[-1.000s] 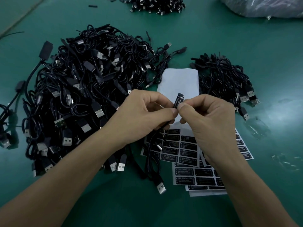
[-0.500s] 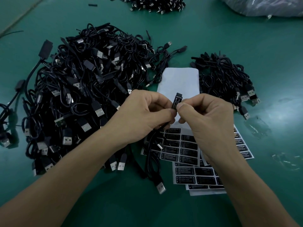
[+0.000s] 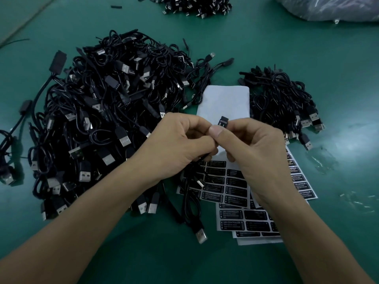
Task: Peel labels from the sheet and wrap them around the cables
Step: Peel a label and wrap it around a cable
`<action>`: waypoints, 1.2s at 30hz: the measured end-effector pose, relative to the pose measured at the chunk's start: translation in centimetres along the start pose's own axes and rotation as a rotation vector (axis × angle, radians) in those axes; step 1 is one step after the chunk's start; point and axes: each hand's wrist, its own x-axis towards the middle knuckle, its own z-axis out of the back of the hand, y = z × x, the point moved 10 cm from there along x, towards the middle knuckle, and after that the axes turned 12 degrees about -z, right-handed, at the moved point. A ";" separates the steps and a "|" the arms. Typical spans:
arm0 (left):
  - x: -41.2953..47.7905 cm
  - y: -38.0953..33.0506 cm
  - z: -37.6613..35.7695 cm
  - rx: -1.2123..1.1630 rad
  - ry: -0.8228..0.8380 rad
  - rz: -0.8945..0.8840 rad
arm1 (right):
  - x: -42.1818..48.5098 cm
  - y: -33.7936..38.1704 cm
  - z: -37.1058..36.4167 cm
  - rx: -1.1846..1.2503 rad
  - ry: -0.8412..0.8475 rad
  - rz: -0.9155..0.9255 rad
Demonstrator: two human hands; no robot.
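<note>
The small black printed label (image 3: 224, 121) stood up just far of the pinching grip of the right hand (image 3: 254, 148), long axis near-to-far; the left hand (image 3: 180, 144), touching it, pinched the thin black cable (image 3: 196, 227).

The table (image 3: 328, 58) is plain dark green. The cables (image 3: 114, 111) are black, with silver plugs (image 3: 85, 176). The label (image 3: 224, 121) is black with white print. The sheets (image 3: 231, 191) are white, patterned with rows of black rectangles lettered white. The backing sheet (image 3: 225, 99) is plain white. The bag (image 3: 332, 7) is cloudy grey-white.
</note>
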 end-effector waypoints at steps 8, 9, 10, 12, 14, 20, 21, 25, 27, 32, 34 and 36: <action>0.0 0.3 -0.1 0.068 0.025 0.013 | -0.1 0.6 0.0 -0.113 -0.037 0.066; 0.0 0.2 -0.1 0.074 0.027 0.014 | -0.2 0.7 0.0 -0.123 -0.043 0.069; 0.0 0.2 -0.1 0.083 0.028 0.014 | -0.2 0.7 0.0 -0.135 -0.048 0.071; -0.1 0.1 -0.1 0.113 0.026 0.011 | -0.3 0.7 -0.1 -0.171 -0.054 0.069; -0.1 0.1 0.1 0.137 0.001 0.008 | -0.3 0.6 -0.3 -0.223 -0.050 0.072; 0.1 -0.9 1.6 0.097 -0.148 -0.076 | -1.3 2.0 -1.3 -0.433 -0.023 0.246; 0.0 -1.1 2.0 0.053 -0.186 -0.087 | -1.5 2.1 -1.7 -0.483 -0.001 0.255; -0.2 -1.6 3.4 -0.085 -0.321 -0.078 | -2.1 1.3 -3.1 -0.741 0.077 0.216; -0.4 -1.6 3.9 -0.151 -0.378 -0.055 | -2.0 0.7 -3.2 -0.674 0.123 0.141; -0.7 -1.3 5.0 -0.278 -0.493 -0.038 | -1.4 0.6 -2.0 -0.433 0.216 -0.003; -0.9 -1.2 5.4 -0.309 -0.526 -0.032 | -1.3 1.3 -1.4 -0.398 0.245 -0.024; -1.0 -0.7 5.7 -0.356 -0.556 0.006 | -1.0 2.3 -0.2 -0.404 0.222 -0.021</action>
